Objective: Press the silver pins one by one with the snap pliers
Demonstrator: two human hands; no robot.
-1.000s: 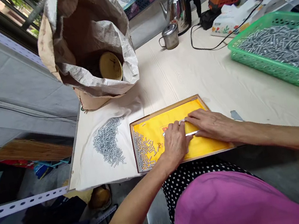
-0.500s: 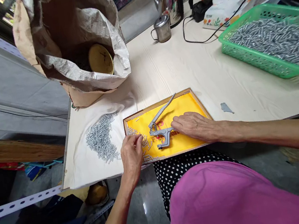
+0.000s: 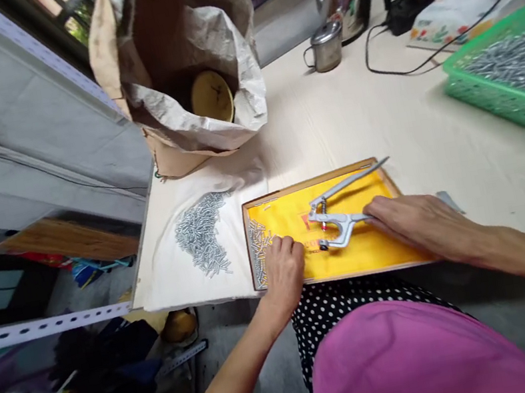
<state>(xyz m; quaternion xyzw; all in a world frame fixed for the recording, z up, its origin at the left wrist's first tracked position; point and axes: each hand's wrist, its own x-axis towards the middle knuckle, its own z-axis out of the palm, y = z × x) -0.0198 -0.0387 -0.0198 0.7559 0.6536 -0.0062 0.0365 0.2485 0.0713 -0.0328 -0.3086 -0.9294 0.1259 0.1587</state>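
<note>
From where I stand, the person's right hand (image 3: 412,224) has its fingers wrapped around the lower handle of a grey plier-like tool (image 3: 343,226), whose upper lever swings well away from that handle. The tool is over the yellow floor of a shallow tray (image 3: 355,261). The left hand (image 3: 283,264) is at the tray's left end, fingers curled beside small metal pins (image 3: 256,241); I can't tell whether they pinch one. A pin heap (image 3: 201,234) lies on white cloth (image 3: 166,281) just beside the tray.
</note>
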